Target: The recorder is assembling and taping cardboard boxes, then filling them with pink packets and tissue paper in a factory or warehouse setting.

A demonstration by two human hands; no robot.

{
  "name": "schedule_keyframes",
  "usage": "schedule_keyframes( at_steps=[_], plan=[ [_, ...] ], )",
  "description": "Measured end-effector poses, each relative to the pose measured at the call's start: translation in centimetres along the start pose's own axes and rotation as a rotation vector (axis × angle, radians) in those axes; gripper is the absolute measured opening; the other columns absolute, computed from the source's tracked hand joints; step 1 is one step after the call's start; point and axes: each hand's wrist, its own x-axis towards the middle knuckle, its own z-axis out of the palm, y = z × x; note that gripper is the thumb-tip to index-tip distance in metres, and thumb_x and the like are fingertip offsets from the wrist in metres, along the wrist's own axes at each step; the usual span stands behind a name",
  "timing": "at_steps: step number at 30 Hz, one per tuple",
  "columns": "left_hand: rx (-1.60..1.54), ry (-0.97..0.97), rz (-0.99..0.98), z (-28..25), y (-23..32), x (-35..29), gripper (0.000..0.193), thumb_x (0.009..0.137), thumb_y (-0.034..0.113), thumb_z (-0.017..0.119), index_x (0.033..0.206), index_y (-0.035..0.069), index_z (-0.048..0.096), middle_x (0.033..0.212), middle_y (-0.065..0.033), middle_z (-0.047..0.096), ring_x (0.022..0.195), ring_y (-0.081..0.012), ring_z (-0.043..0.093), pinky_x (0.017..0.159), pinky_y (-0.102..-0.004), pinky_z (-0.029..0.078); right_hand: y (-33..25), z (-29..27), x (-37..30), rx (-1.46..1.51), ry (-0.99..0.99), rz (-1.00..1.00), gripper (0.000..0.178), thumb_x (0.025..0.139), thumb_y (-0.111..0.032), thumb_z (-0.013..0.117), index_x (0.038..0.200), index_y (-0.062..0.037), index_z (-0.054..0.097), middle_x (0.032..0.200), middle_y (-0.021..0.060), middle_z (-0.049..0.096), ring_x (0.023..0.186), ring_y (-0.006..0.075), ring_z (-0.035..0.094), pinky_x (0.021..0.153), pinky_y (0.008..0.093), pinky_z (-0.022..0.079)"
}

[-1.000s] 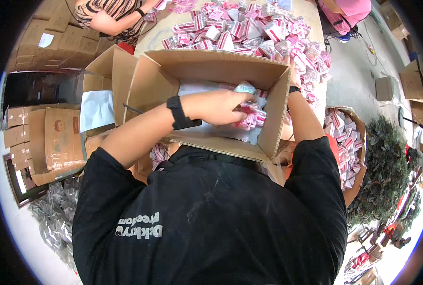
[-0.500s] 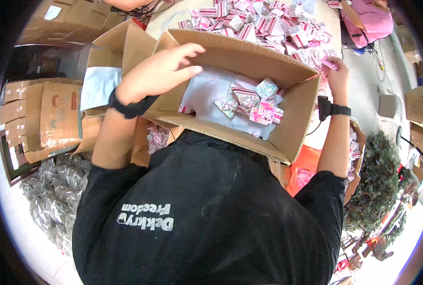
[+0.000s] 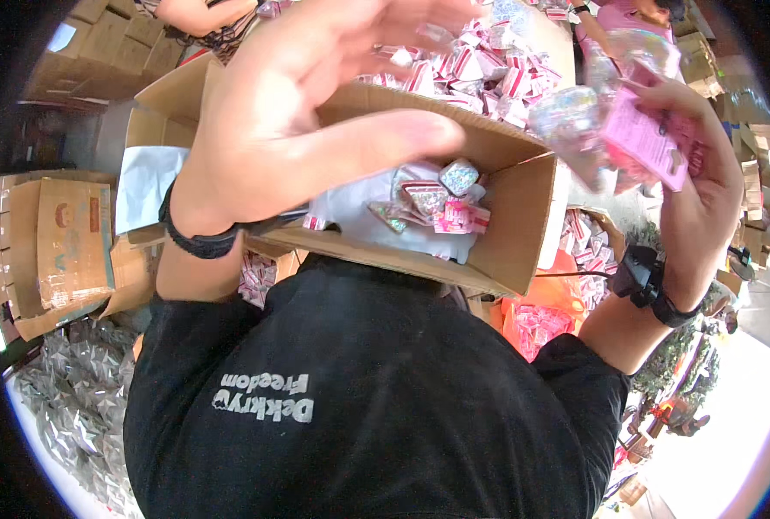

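Observation:
My left hand point(image 3: 285, 121) is raised over the left side of an open cardboard carton point(image 3: 517, 203), fingers stretched out and thumb apart, slightly blurred and holding nothing. To the right of the carton, my right hand point(image 3: 712, 164) is closed on pink-carded packets point(image 3: 642, 138); their clear bags with glittery contents hang toward the carton, smeared by motion. Several similar packets point(image 3: 426, 199) lie on a pale plastic liner point(image 3: 354, 208) inside the carton. Beyond its far wall spreads a heap of pink-and-white packets point(image 3: 497, 73) on the table.
An orange bag point(image 3: 558, 290) and a box of packets point(image 3: 594, 238) stand at the right. To the left are another open carton point(image 3: 164, 117) and stacked boxes point(image 3: 69, 233), with silvery wrapped items point(image 3: 78, 389) below. A co-worker in pink point(image 3: 614, 26) is at the far right.
My right hand has lifted pink-carded packets up from beside the carton. My left hand has risen off the carton's left edge and moved to the right.

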Motion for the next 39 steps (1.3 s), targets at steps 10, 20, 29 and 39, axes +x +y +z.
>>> schedule_keyframes(
  at_steps=[10,20,29,39],
  plan=[
    [0.492,-0.294,-0.627,-2.6,-3.9,-4.3,0.059,0.073,0.019,0.083,0.124,-0.001,0.061,0.107,-0.015,0.07,0.095,-0.0201,0.067,0.086,-0.0342,0.052,2.1,17.0,-1.6,0.045,-0.44,-0.135,0.015,0.083,-0.011,0.066,0.095,-0.0026,0.068,0.092,0.0174,0.068,0.087,0.0384,0.068,0.077,0.0429,0.054],
    [0.947,-0.377,-0.779,-3.3,-7.9,-8.4,0.025,0.089,0.017,0.07,0.107,0.001,0.067,0.093,-0.0184,0.067,0.083,-0.0329,0.065,0.077,-0.0404,0.051,4.3,8.9,-8.9,0.006,-0.237,-0.023,0.028,0.085,-0.011,0.072,0.112,-0.0047,0.066,0.105,0.0152,0.069,0.095,0.0353,0.067,0.083,0.0412,0.055],
    [0.973,-0.346,-0.834,-1.9,-3.4,-7.7,0.041,0.092,0.024,0.069,0.125,0.003,0.058,0.113,-0.0194,0.065,0.1,-0.0341,0.064,0.083,-0.0423,0.051,36.3,4.4,-22.3,-0.478,0.099,1.049,0.066,0.081,-0.033,0.074,0.138,-0.0071,0.053,0.11,0.0255,0.069,0.109,0.0347,0.067,0.096,0.0459,0.05],
    [0.945,-0.317,-0.911,-0.7,-2.6,-10.7,0.048,0.092,0.028,0.07,0.129,0.002,0.057,0.118,-0.0216,0.066,0.102,-0.0376,0.064,0.087,-0.0428,0.051,43.9,7.1,-26.1,-0.478,-0.166,0.825,0.064,0.074,-0.014,0.075,0.136,-0.01,0.059,0.117,0.0224,0.069,0.111,0.0407,0.063,0.096,0.0468,0.051]
  ],
)
